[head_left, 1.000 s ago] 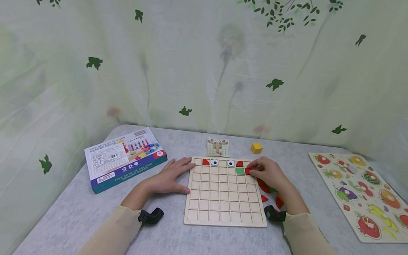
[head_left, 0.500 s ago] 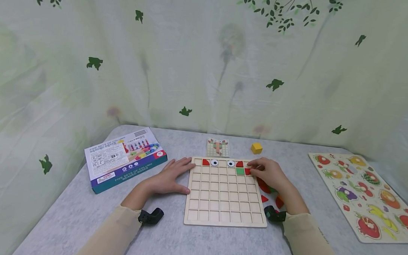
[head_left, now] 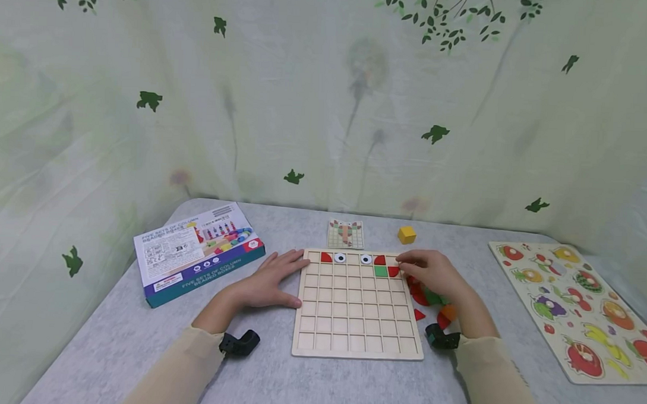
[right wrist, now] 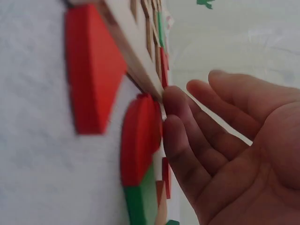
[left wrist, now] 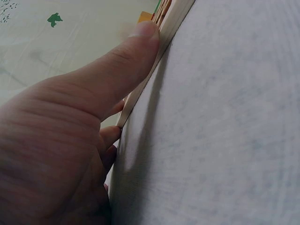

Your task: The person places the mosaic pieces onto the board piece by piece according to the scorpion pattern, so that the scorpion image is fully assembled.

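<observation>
A wooden grid board point(head_left: 354, 313) lies flat on the table. Its top row bears a red piece point(head_left: 326, 257), two round eye pieces and another red piece point(head_left: 380, 260); below on the right sit a green square point(head_left: 380, 271) and a red rounded piece point(head_left: 393, 271). My left hand point(head_left: 264, 284) rests along the board's left edge, fingers spread, thumb point(left wrist: 124, 58) against the side. At the upper right corner, my right hand point(head_left: 430, 271) touches the board's edge with loosely bent fingertips. In the right wrist view nothing shows between thumb and fingers point(right wrist: 176, 136).
Loose red, green and orange pieces point(head_left: 432, 298) lie beside the board, partly under my right forearm, with a red triangle point(head_left: 419, 315). Behind stand a pattern card point(head_left: 346, 234) and a yellow block point(head_left: 407, 234). A box point(head_left: 199, 251) lies left, a fruit puzzle board point(head_left: 582, 312) right.
My right hand has let go of the red rounded piece, which now lies in its square, and shifted slightly right, uncovering more loose pieces. My left hand stays put.
</observation>
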The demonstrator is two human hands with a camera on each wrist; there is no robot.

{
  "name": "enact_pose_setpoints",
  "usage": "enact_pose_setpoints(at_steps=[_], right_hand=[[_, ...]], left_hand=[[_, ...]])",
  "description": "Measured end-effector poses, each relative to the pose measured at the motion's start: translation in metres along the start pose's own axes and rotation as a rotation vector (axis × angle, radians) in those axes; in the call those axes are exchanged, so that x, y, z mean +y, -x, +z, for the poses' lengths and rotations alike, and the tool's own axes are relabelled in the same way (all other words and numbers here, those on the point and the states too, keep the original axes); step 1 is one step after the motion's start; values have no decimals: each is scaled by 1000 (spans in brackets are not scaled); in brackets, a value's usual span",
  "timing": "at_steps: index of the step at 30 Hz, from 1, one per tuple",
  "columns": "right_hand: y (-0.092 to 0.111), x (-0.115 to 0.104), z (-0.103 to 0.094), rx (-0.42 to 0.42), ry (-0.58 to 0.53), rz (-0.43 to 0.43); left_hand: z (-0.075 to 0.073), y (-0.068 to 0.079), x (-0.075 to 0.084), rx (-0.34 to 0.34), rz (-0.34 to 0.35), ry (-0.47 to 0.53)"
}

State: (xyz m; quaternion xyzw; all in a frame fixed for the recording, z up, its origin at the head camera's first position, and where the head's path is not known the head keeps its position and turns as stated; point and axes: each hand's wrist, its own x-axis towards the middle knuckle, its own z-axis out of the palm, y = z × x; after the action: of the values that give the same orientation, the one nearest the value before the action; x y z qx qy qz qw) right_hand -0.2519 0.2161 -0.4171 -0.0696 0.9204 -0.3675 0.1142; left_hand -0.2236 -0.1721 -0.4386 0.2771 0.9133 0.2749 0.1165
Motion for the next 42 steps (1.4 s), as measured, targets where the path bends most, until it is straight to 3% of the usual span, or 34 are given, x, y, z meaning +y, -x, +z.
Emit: enact_pose_setpoints(at_steps=[12,23,42], right_hand=[[8,8,-22,7,-65,16],[14,16,-36,14,-10,30],[12,41,-41,25,59,75]], left_hand=[[-1,1,1,1,1,5],[-1,1,2,4,11,2],[-1,1,2,3,2,3]])
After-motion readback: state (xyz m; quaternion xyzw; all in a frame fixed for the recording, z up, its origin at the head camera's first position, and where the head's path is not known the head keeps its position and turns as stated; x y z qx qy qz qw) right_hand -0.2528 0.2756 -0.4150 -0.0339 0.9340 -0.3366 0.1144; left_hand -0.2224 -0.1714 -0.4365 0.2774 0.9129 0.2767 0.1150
